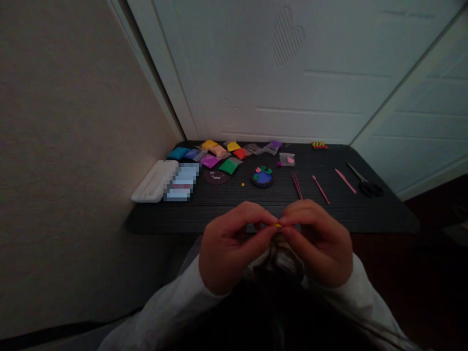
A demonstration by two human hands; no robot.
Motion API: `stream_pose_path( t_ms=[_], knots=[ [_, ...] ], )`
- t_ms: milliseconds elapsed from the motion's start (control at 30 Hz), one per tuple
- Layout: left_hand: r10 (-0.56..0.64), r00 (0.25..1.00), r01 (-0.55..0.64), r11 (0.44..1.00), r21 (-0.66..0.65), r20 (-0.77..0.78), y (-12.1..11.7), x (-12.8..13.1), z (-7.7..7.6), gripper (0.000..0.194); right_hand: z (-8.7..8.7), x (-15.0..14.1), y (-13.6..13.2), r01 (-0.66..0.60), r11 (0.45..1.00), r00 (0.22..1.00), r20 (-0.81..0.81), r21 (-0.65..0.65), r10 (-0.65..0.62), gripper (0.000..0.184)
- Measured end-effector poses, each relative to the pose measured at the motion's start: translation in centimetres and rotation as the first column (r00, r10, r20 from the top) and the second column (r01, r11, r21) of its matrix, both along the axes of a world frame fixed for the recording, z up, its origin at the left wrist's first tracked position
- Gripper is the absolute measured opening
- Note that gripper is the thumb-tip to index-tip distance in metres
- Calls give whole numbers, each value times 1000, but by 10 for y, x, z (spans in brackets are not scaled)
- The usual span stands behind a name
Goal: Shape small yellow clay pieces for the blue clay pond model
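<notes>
A small piece of yellow clay is pinched between the fingertips of both hands, over the table's front edge. My left hand grips it from the left with thumb and forefinger. From the other side, my right hand pinches the same piece; the fingers partly cover it. Beyond the hands lies a round clay pond with a blue middle, a dark rim, green leaves and a pink flower. A tiny yellow clay ball rests to the left of the pond.
Bags of coloured clay lie along the back left, near a white case and a blurred-out flat item. To the right are pink tweezers, two pink tools, and black-handled scissors on the dark table.
</notes>
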State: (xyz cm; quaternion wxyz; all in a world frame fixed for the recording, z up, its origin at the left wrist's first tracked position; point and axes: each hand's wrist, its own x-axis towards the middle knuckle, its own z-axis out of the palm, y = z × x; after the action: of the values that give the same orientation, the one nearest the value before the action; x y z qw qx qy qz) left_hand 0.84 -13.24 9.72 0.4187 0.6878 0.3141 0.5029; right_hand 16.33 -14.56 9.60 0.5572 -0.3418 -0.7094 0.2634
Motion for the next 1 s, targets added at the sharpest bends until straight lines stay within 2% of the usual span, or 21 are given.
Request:
stream_pose_path(
  t_ms=[133, 233, 433, 600, 700, 833, 900, 1000],
  knots=[
    [50, 999, -51, 997, -51, -18, 11, 1, -11, 11, -12, -1, 9, 31, 997, 999, -17, -73, -33, 23],
    [101, 989, -112, 988, -105, -106, 22, 2, -28, 6, -26, -1, 22, 28, 991, 1000, 0, -134, -28, 21],
    [193, 962, -221, 965, -139, -194, 49, 3, -68, 17, -72, -5, 55, 67, 960, 998, 3, -270, -69, 12],
    [174, 932, -217, 970, -106, -318, 86, -10, -81, 24, -107, -3, 80, 86, 901, 993, -41, -426, -115, 22],
    [184, 903, -229, 971, -74, -388, 120, -19, -84, 24, -113, 0, 88, 60, 874, 989, -89, -483, -117, 24],
    [100, 898, -155, 983, -96, -429, 153, -15, -92, 24, -113, 0, 91, 15, 851, 984, -141, -525, -105, 24],
    [70, 906, -131, 984, -118, -418, 156, -10, -94, 24, -113, 0, 90, 0, 844, 981, -165, -537, -105, 24],
    [42, 930, -109, 980, -164, -366, 145, -8, -91, 23, -113, 0, 90, -12, 837, 973, -199, -547, -116, 25]
  ],
)
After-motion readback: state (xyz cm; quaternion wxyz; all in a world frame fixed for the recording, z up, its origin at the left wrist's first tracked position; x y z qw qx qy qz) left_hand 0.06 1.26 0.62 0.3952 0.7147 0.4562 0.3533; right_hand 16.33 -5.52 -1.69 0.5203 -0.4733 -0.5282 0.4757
